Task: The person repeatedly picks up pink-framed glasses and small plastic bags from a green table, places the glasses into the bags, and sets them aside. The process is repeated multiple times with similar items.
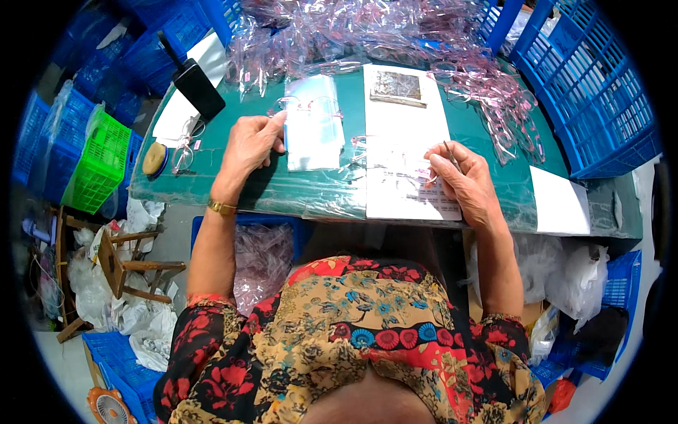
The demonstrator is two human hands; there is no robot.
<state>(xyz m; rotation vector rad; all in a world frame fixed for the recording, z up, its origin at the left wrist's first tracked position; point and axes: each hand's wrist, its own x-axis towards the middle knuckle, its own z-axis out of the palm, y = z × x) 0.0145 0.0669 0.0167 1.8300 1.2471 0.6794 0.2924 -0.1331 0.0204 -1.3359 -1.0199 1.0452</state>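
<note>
My left hand (251, 145) has its fingers bent and closed at the left rim of a pair of eyeglasses (305, 107). Those glasses lie over a stack of clear plastic sleeves (314, 152). At the right, my right hand (464, 173) grips a slim, dark, pointed tool (448, 150), perhaps tweezers; its kind is not clear. The fingertips of that hand are over a white sheet with small printed labels (402, 194). Between the sleeves and the sheet lies another clear-framed pair of glasses (359, 152), partly lost in glare.
Bagged pink eyeglasses (339, 35) are heaped along the table's far side. A metal block (397, 88) rests on the white sheet. A black handheld radio (198, 88) and a round tape roll (155, 160) lie at left. Blue crates (593, 92) flank the green table (247, 194).
</note>
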